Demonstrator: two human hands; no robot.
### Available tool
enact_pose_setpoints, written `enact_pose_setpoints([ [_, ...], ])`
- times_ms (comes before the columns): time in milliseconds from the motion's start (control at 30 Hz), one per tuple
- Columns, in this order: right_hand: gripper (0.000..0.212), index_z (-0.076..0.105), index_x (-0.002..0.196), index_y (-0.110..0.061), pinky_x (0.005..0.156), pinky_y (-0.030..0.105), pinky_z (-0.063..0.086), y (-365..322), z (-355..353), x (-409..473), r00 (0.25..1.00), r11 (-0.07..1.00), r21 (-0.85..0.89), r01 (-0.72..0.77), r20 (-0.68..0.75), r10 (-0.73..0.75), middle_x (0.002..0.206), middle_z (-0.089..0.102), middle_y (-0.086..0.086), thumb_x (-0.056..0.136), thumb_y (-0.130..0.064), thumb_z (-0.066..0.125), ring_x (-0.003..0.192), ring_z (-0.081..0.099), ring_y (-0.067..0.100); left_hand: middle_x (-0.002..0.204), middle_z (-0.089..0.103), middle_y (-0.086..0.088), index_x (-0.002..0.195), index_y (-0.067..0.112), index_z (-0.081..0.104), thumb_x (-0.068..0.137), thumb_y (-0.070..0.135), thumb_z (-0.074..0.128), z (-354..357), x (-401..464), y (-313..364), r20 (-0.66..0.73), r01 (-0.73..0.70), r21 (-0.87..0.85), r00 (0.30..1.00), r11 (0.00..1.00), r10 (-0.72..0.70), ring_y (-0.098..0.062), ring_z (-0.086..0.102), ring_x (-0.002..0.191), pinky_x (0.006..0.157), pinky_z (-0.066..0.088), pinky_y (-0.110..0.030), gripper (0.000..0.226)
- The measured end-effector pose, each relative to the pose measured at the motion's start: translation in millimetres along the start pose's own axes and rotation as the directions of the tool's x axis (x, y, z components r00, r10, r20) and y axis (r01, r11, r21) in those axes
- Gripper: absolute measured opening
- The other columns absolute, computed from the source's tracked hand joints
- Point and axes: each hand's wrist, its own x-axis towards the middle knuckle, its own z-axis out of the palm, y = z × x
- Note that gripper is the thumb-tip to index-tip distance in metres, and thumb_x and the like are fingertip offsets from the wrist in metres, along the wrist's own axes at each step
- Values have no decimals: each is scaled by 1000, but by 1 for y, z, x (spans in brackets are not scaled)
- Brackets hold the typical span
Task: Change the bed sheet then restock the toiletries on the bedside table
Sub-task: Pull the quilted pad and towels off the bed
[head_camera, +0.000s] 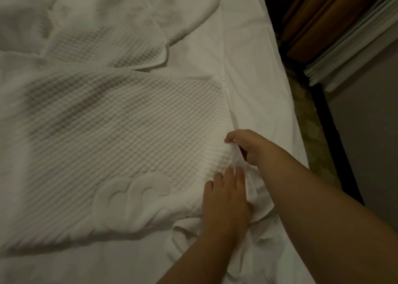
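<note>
Right now both hands are at the near right part of the bed, on the edge of the white bumpy quilted cover (120, 120); the right hand (247, 146) pinches a bunched bit of that edge between its curled fingers and thumb and lifts it a little; the left hand (226, 199) lies on the cloth just near of the pinch, with its fingers fairly straight, pressing and not gripping as far as I can see. The quilted cover is spread over the left and middle of the bed, with a fold flipped over at the far side; the smooth white bed sheet (247, 68) lies under it and shows along the right side of the bed, up to the bed's edge.

What could go wrong, I think: the pinch is small, so the cloth may slip out when the pull comes; the pinch may also catch the sheet under the cover and drag both at once; the left hand pressing down may hold the cover back; a hard pull may slide the whole heap off the right side, onto the dark floor (310, 102). No toiletries or bedside table are in view; a stack of white folded linen (353, 46) sits far right.
</note>
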Motion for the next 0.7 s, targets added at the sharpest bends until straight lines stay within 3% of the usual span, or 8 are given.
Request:
enact_pose_setpoints([
  [100,16,54,90,0,63,32,46,-3,1,7,998,985,-173,-21,-54,12,82,54,13,89,-15,57,74,53,25,84,66,0,98,16,70,36,42,87,0,5,6,-3,-29,-30,1000,999,29,-16,58,63,54,47,-27,69],
  [200,52,45,128,-1,89,39,50,-4,-3,19,977,946,-315,73,-166,-130,122,52,16,86,-25,63,107,55,31,57,53,4,69,20,66,33,31,87,-7,13,5,-18,-63,-73,998,995,61,-9,34,46,41,26,-21,43],
  [267,67,31,141,-4,94,34,45,-7,-4,23,961,942,-310,127,-197,-194,137,42,16,88,-30,62,120,48,32,51,50,7,61,23,63,38,30,86,-11,14,4,-24,-93,-79,995,992,92,-8,35,41,40,22,-20,34],
  [400,62,35,141,0,86,28,41,-27,1,37,941,952,-172,253,-186,-284,138,45,17,91,-27,60,119,50,31,52,51,11,59,27,61,51,34,82,-19,8,1,-46,-140,-120,990,983,136,-5,46,42,38,25,-18,23],
  [467,60,41,136,3,87,30,44,-41,4,45,939,952,-158,263,-185,-290,132,51,18,90,-28,63,115,54,32,54,52,13,63,29,60,68,36,67,-28,7,-4,-105,-84,-210,992,974,63,-3,47,44,36,32,-18,11],
  [500,58,45,133,4,90,32,47,-48,4,49,939,953,-142,267,-183,-290,129,53,18,88,-28,65,112,56,32,56,53,13,66,30,58,79,37,55,-33,6,-8,-139,-47,-275,990,960,8,-2,47,45,37,34,-17,15],
  [567,57,49,128,5,92,37,49,-63,6,55,937,956,-113,272,-195,-289,124,57,19,85,-27,69,108,58,33,61,54,13,74,31,53,95,40,35,-52,-1,-20,-100,26,-423,992,906,-75,-2,50,51,42,37,-15,29],
  [700,61,47,129,7,95,41,49,-91,12,64,939,959,-159,235,-217,-267,124,56,22,82,-23,71,109,58,37,76,62,13,88,39,54,74,58,39,-94,-18,-45,48,210,-743,964,636,-262,0,58,69,64,46,-17,28],
])
